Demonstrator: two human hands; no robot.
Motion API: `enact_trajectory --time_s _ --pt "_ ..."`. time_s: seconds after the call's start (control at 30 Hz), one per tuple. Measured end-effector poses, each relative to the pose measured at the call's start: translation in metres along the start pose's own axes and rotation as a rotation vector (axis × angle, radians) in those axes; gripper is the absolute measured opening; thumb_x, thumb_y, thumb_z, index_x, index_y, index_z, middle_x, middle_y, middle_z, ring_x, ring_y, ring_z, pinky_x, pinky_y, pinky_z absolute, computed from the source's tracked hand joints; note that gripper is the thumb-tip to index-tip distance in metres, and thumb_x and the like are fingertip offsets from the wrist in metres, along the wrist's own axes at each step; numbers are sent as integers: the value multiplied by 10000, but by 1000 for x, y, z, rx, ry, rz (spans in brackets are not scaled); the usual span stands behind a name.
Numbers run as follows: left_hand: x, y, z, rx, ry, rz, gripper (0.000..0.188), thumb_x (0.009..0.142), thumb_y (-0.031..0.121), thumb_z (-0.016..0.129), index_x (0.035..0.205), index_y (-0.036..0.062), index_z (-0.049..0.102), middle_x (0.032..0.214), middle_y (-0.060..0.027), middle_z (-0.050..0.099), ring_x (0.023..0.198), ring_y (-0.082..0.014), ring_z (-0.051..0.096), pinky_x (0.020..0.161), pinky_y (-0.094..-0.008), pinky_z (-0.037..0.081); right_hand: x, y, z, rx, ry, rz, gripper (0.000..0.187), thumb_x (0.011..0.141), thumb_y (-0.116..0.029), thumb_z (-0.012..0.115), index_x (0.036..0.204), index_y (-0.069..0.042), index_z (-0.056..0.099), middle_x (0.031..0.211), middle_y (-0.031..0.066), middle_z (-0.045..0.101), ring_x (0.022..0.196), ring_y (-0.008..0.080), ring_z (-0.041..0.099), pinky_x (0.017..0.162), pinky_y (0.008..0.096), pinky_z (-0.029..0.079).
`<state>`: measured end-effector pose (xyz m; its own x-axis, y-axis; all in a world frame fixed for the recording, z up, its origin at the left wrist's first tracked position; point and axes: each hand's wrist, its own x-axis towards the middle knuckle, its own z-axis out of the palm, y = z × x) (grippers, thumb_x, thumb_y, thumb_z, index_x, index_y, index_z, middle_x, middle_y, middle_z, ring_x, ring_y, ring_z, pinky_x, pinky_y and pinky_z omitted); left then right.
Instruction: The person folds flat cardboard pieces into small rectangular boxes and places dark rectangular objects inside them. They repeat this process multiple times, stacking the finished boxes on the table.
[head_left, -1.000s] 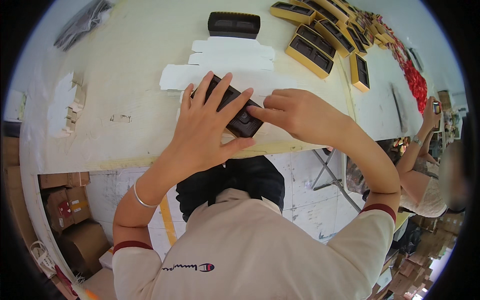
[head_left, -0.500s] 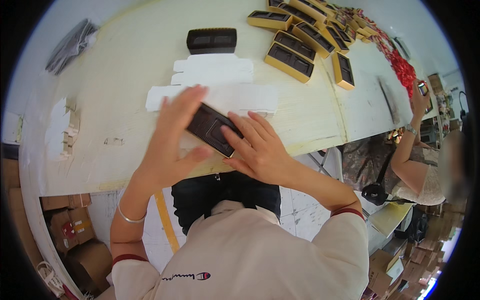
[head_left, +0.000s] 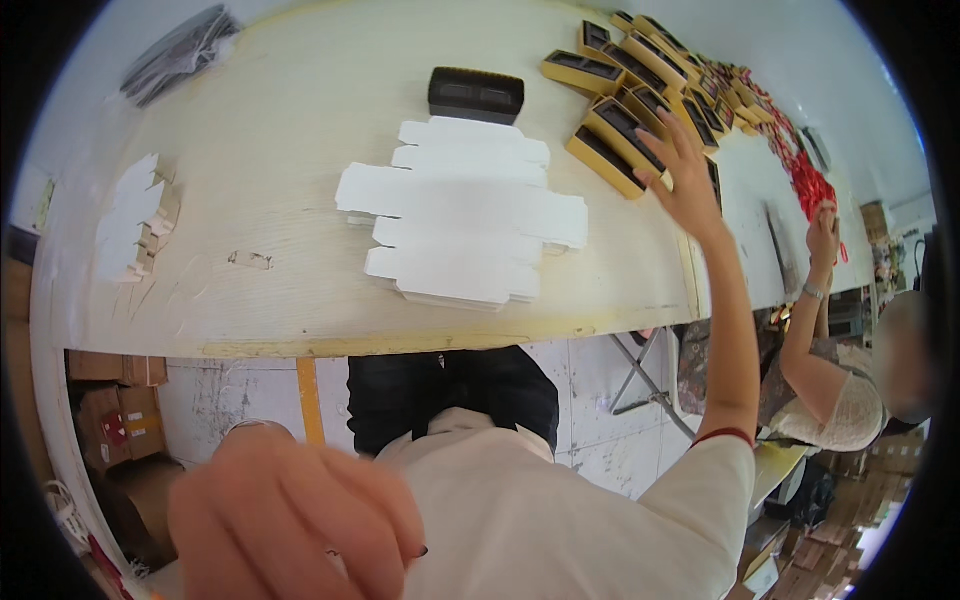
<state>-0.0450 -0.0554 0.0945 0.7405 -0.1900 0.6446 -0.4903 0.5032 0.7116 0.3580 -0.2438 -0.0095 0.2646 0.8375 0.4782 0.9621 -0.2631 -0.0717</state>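
My right hand [head_left: 690, 195] is stretched toward the far right of the table, its fingers spread and holding nothing. Its fingertips are at the edge of a gold box with a black tray inside [head_left: 622, 134]; I cannot tell whether they touch it. Close below the camera, my left hand [head_left: 295, 515] is raised with its fingers curled in, and what they hold, if anything, is hidden. A stack of flat white carton blanks [head_left: 460, 225] lies on the table in front of me. Just beyond it stands a stack of black plastic trays [head_left: 476, 97].
More gold boxes [head_left: 582, 72] are piled at the far right, with red ribbons or wrappers [head_left: 812, 185] beyond. Folded white cartons [head_left: 130, 222] lie at the left, a dark plastic-wrapped bundle [head_left: 180, 52] at the far left. A co-worker's hand [head_left: 822, 238] is by the red material.
Both hands have come off the black-trayed box they were around. My right hand has moved to the pile at the far right; my left has come back toward the camera. The blanks are uncovered.
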Motion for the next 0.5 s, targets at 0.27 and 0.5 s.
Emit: enact_trajectory --time_s 0.27,0.5 --pt "11 9 10 48 -5 -121 325 931 365 559 704 143 627 828 6 652 740 -148 583 655 -291 445 -26 -178 15 230 -183 -223 595 730 -332 765 1184 2 576 1284 205 536 1224 371 482 1071 484 340" --pt "-16 -63 -97 1445 131 -449 537 839 433 619 1215 50 579 1380 -145 486 1333 -349 384 1137 -494 202 -25 -164 13 491 -251 -136 392 799 -239 718 1085 9 616 1240 180 579 1189 346 519 1029 457 389"
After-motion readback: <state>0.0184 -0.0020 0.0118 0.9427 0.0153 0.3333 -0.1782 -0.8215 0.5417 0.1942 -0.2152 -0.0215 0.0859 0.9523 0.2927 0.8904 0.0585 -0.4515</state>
